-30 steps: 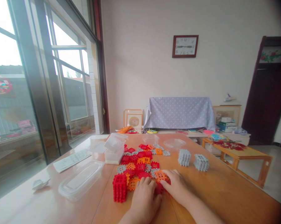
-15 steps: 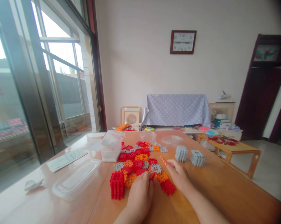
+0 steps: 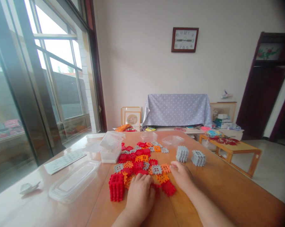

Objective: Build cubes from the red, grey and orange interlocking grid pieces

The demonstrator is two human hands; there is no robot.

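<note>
My left hand (image 3: 141,190) is curled over the near edge of the pile of interlocking plastic tiles. Its fingers are closed on a red tile (image 3: 157,185), most of which they hide. Beside the pile's right edge is my right hand (image 3: 182,176), fingers loosely bent and apart, nothing gripped. Its fingertips are close to an orange tile (image 3: 165,168) lying flat. A stack of red tiles (image 3: 116,187) stands left of my left hand. Two stacks of grey tiles, one upright (image 3: 182,154) and another beside it (image 3: 199,158), are beyond my right hand.
A clear plastic box (image 3: 110,155) stands left of the pile. Nearer lies a clear lid (image 3: 73,181), with a paper sheet (image 3: 64,161) and a crumpled wrapper (image 3: 29,188) farther left. Another clear lid (image 3: 172,140) lies at the table's far side.
The orange tile that my right hand held tilted now lies flat at the pile's edge, released. My left hand has lowered with its red tile. The view has shifted slightly.
</note>
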